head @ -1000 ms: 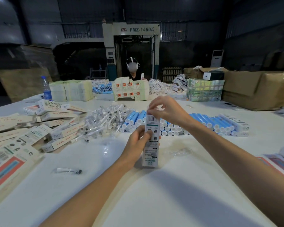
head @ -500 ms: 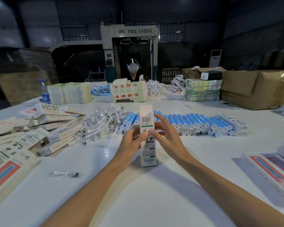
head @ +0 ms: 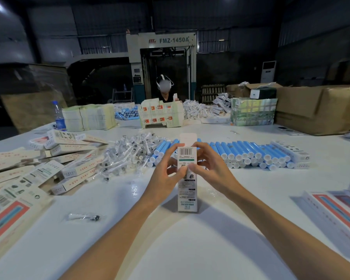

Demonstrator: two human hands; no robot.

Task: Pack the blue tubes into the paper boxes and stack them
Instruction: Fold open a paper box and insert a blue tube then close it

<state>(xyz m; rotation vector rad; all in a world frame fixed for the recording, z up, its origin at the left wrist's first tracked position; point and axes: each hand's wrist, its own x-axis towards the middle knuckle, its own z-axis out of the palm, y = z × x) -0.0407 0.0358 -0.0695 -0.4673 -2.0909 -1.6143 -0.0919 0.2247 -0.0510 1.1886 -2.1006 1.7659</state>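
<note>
Left hand [head: 163, 175] and right hand [head: 209, 167] pinch the top of a paper box [head: 187, 200] I hold upright on the white surface [head: 190, 251], flap raised, blue tubes [head: 251, 153] just behind it.

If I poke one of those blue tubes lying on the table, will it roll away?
Probably, if it is loose: the blue tubes are round and lie on their sides on a smooth white table. In the pile they are packed against each other, so neighbours would likely stop one. The top ones might tumble off if nudged.

right hand [head: 208, 168] lowered onto box [head: 187, 197], flap [head: 188, 138] raised
</note>
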